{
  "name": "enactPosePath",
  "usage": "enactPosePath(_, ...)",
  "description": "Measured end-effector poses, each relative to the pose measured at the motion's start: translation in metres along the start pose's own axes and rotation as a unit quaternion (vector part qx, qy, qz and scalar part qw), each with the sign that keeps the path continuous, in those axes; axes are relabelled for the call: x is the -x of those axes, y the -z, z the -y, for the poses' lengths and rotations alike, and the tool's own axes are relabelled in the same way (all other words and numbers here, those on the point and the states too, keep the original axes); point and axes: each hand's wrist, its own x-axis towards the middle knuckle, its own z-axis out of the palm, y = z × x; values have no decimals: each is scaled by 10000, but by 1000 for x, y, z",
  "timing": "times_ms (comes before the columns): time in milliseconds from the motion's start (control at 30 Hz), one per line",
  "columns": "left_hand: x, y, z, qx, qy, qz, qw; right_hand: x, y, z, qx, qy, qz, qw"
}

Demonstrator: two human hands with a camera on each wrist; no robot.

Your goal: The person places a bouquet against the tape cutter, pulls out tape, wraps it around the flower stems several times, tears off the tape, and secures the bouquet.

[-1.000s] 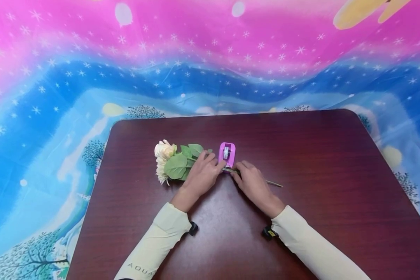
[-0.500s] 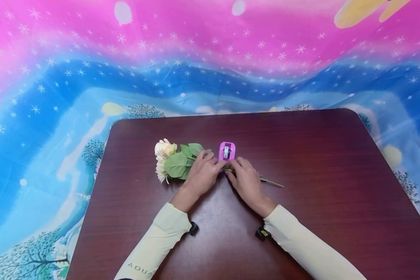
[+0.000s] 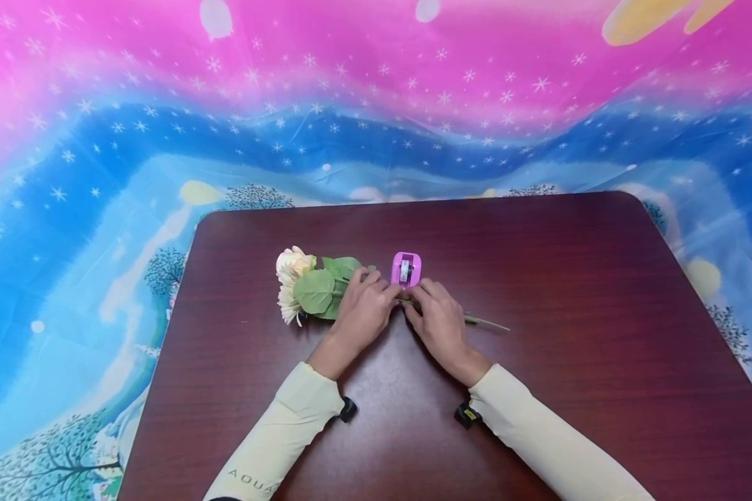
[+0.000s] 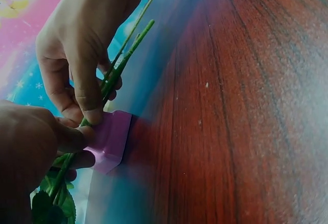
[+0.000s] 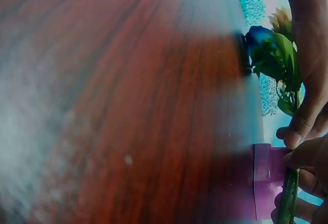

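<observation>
A bunch of flowers lies across the table, its cream blooms (image 3: 294, 264) to the left and its bare green stems (image 3: 494, 325) to the right. In the right wrist view a blue bloom (image 5: 259, 38) shows too. My left hand (image 3: 365, 305) pinches the stems just below the leaves (image 3: 315, 291). Close beside it, my right hand (image 3: 440, 323) holds the same stems between thumb and fingers. Right behind the fingertips stands a pink tape dispenser (image 3: 416, 268) with a small roll in it. Fingers hide its front end, and whether tape is on the stems cannot be told.
The dark red-brown table (image 3: 570, 278) has rounded far corners. Behind it hangs a pink and blue cloth (image 3: 376, 90) with snowflakes and trees. A small black device (image 3: 467, 415) sits at the right wrist, another (image 3: 347, 409) at the left.
My right hand has moved left along the stems, up to the left fingertips, and covers the dispenser's front end more. My left hand has stayed nearly still on the stems.
</observation>
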Motion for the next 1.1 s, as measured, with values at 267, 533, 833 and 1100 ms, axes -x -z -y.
enactPosePath(267, 1, -2, -1, 16, 109, -146, 9998, -1, 0, 0, 109, 39, 28, 9999)
enactPosePath(533, 2, -2, -2, 176, 183, -278, 9993, -2, 0, 0, 114, 70, 27, 9999)
enactPosePath(833, 4, -3, -3, 224, 206, -274, 9992, -2, 3, 1, 57, 34, 5, 10000)
enactPosePath(1100, 3, -5, -6, -67, 229, -436, 9988, -2, 4, 2, 37, -75, 166, 9998)
